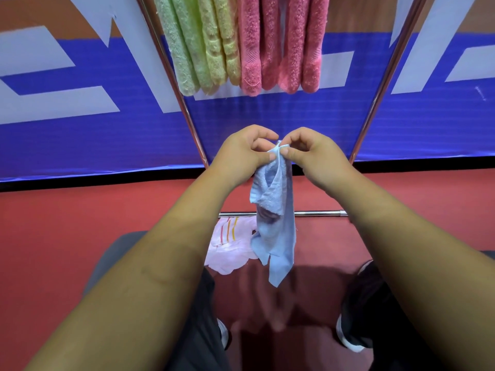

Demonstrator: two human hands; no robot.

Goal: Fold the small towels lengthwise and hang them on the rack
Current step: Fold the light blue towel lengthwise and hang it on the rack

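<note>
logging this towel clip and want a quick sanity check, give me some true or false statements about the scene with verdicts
1. The left hand and right hand both pinch the top of the light blue towel. True.
2. The light blue towel already hangs on the rack. False: it dangles from the hands, in front of the rack.
3. Pink towels hang to the right of the green-yellow towels. True.
4. The left hand holds the white striped towel. False: it lies on the red floor, untouched.
</note>
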